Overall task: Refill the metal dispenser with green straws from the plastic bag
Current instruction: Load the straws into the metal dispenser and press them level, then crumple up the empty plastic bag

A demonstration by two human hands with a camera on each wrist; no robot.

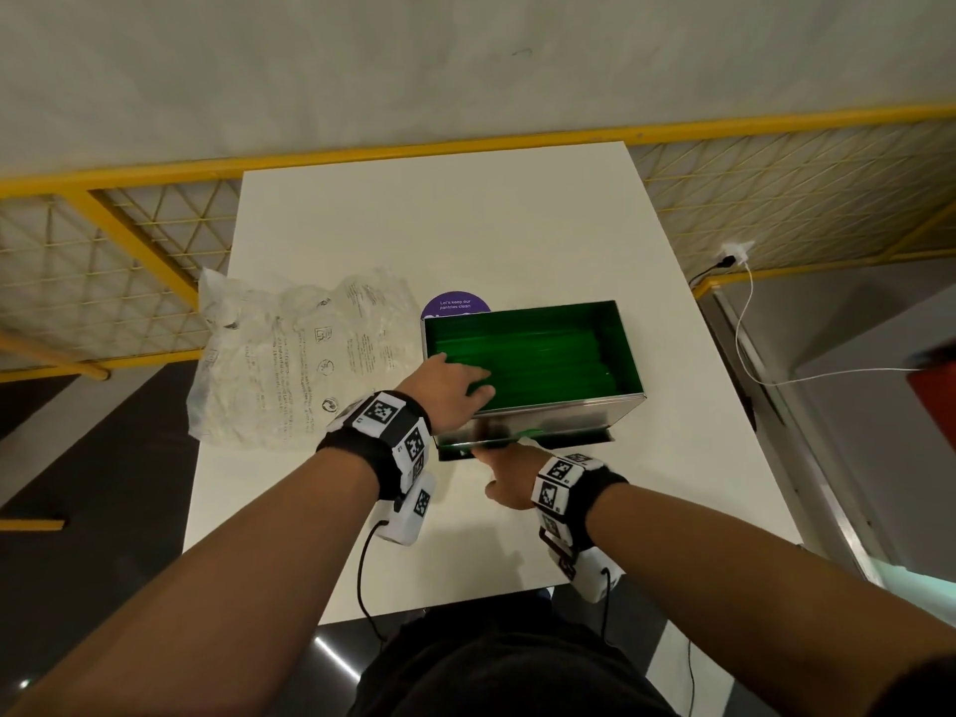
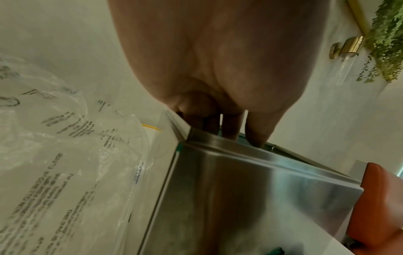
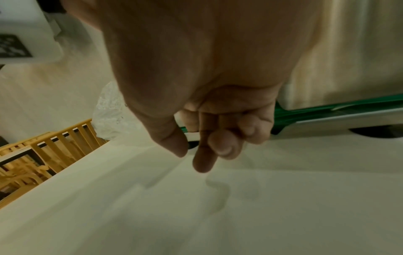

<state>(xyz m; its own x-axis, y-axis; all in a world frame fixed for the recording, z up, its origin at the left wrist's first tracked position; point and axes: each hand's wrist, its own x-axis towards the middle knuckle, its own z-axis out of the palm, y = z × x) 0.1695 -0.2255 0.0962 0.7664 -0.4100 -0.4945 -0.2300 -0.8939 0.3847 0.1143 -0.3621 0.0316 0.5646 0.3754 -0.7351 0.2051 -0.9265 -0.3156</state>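
Note:
The open-topped metal dispenser (image 1: pixel 569 416) stands on the white table (image 1: pixel 414 225), packed with green straws (image 1: pixel 548 349) lying lengthwise. My left hand (image 1: pixel 463 375) reaches over its near left corner, with straight fingers (image 2: pixel 257 138) resting on the straws. My right hand (image 1: pixel 491 470) is at the dispenser's front tray, where a few green straws (image 3: pixel 327 110) show in the slot. Its index finger and thumb point down and the other fingers (image 3: pixel 224 148) curl, holding nothing. The crumpled clear plastic bag (image 1: pixel 289 364) lies flat to the left of the dispenser.
A purple round sticker (image 1: pixel 455 305) shows just behind the dispenser. Yellow mesh railing (image 1: pixel 155 225) runs behind and left of the table. A white cable (image 1: pixel 745 323) hangs from a socket on the right, near a red object (image 1: pixel 931 385).

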